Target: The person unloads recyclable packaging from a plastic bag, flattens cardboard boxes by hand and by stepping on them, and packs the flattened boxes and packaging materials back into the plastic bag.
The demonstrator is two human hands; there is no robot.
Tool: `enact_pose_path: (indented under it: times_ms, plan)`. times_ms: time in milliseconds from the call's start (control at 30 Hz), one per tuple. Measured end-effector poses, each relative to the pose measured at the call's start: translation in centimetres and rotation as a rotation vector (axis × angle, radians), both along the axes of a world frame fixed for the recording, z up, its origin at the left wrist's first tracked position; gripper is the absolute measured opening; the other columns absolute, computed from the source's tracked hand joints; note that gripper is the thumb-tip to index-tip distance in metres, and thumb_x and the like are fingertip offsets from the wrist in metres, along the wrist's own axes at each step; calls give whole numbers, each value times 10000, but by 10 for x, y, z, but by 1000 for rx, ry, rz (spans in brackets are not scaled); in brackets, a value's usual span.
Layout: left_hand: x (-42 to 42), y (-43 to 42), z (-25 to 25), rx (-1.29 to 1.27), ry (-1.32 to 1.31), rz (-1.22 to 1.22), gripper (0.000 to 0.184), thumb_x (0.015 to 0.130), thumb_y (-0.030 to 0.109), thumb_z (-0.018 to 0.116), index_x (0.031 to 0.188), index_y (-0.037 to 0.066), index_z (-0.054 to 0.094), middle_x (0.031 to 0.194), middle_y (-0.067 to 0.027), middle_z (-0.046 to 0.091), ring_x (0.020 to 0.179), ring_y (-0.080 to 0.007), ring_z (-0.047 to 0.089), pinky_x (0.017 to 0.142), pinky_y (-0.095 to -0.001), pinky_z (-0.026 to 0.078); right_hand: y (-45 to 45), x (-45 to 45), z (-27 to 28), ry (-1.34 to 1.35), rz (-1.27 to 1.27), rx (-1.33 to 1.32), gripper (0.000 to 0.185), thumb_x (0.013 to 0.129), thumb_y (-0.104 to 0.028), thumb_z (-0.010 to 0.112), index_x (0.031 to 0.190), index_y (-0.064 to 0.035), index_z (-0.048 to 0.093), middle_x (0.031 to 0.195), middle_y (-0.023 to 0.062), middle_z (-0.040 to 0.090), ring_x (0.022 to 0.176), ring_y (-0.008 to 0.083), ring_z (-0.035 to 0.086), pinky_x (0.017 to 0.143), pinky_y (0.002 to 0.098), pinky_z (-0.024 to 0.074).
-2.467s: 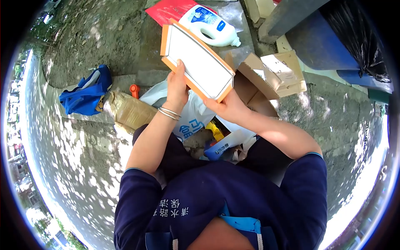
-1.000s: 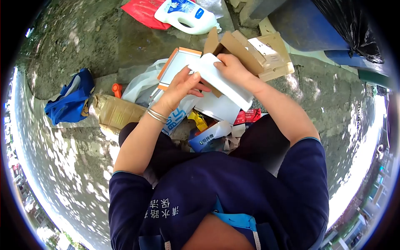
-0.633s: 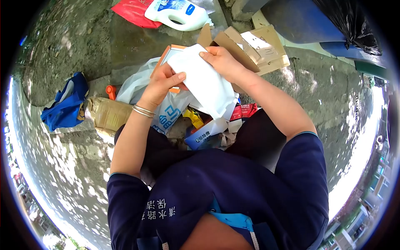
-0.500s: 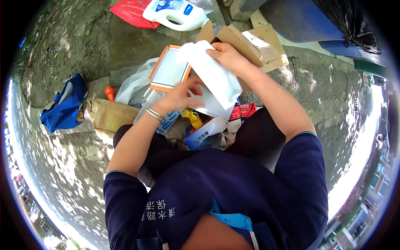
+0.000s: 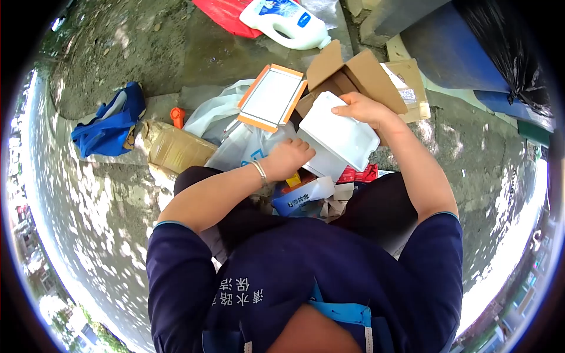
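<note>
My right hand (image 5: 362, 110) grips the upper edge of a white tray-like box (image 5: 341, 132), which tilts over the pile between my legs. My left hand (image 5: 289, 159), with bracelets at the wrist, is closed beside the box's lower left side; what its fingers hold, if anything, is hidden. Just beyond it lies a white panel with an orange border (image 5: 272, 97). A white plastic bag (image 5: 220, 112) spreads to the left. Below the box are a blue and white carton (image 5: 303, 197) and a red packet (image 5: 360, 173).
An open cardboard box (image 5: 371, 79) stands ahead on the right. White jug (image 5: 288, 23) and red bag (image 5: 226, 15) lie at the front. A taped brown package (image 5: 176, 147), an orange object (image 5: 177, 116) and a blue bag (image 5: 112, 126) are left. Blue bin (image 5: 453, 47), front right.
The white box has turned, showing more of its broad face, still in my right hand. My left hand has closed from spread fingers. The whole view has shifted right and down.
</note>
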State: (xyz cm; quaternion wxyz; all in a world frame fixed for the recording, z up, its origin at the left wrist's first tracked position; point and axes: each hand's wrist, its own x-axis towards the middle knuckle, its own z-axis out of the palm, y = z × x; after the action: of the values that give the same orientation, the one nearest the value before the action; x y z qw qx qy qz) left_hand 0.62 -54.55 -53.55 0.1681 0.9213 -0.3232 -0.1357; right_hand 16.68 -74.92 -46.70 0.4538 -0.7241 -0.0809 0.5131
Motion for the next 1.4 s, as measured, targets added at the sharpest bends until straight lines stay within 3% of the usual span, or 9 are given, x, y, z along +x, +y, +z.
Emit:
enact_pose_path:
  times_ms: [133, 233, 367, 500, 667, 800, 933, 1133, 1400]
  plan:
    - [-13, -12, -32, -59, -231, -105, 137, 727, 135, 580, 858, 96, 590, 829, -64, 592, 817, -237, 558, 844, -347, 390, 11, 2, -24, -53, 46, -99, 415, 869, -216, 630, 1170, 60, 560, 1037, 131, 651, 913, 177, 616, 783, 329, 494]
    - [-10, -14, -16, 110, -3, -221, 55, 728, 156, 577, 713, 108, 601, 764, -66, 594, 822, -235, 567, 836, -352, 399, 7, -3, -62, -143, 100, -170, 421, 860, -226, 639, 1164, 56, 568, 1037, 139, 652, 919, 188, 616, 788, 339, 491]
    - [-12, -5, -34, 23, 67, -176, 95, 747, 183, 626, 801, 112, 593, 832, -53, 586, 911, -232, 555, 806, -361, 412, 1, -6, -65, -143, 149, -217, 417, 842, -232, 654, 1142, 50, 588, 1035, 144, 652, 922, 194, 614, 785, 338, 485]
    - [-38, -25, -74, -59, -37, -320, 281, 627, 225, 739, 852, 125, 604, 867, -16, 579, 933, -215, 552, 817, -373, 409, 7, -8, -80, -148, 134, -274, 413, 843, -232, 648, 1142, 47, 590, 1021, 141, 656, 908, 194, 616, 775, 344, 485]
    - [-49, -34, -102, 51, -93, -298, 133, 635, 186, 676, 753, 130, 660, 827, -26, 611, 845, -205, 584, 776, -357, 431, 11, -14, -79, -217, 215, -247, 386, 843, -224, 639, 1113, 51, 608, 1014, 139, 661, 905, 208, 623, 782, 351, 486]
    - [-36, -26, -54, 201, 11, -450, 51, 643, 154, 644, 655, 122, 681, 722, -41, 644, 740, -229, 618, 680, -340, 479, 3, -22, -79, -261, 364, -410, 413, 818, -246, 646, 1099, 55, 614, 1012, 164, 663, 907, 224, 629, 789, 355, 486]
    - [-34, -20, -64, 65, 272, -215, 153, 610, 222, 713, 714, 110, 705, 755, -99, 666, 777, -287, 657, 688, -380, 531, -2, -35, -100, -335, 510, -439, 500, 774, -310, 680, 1104, 58, 608, 1038, 217, 653, 953, 308, 629, 823, 377, 481]
    - [-70, -2, -184, 203, 135, -51, 271, 635, 285, 762, 825, 98, 714, 847, -104, 692, 822, -262, 679, 695, -374, 542, 18, -75, -109, -418, 465, -546, 391, 754, -252, 676, 1056, -16, 602, 1047, 212, 634, 994, 339, 611, 848, 401, 476]
    - [-39, -22, -69, 161, 719, -129, 257, 691, 129, 629, 934, 69, 683, 941, -159, 672, 901, -335, 646, 765, -413, 523, 29, -71, -103, -605, 172, -512, 361, 677, -57, 643, 1029, -22, 573, 1014, 202, 636, 990, 353, 605, 851, 410, 473]
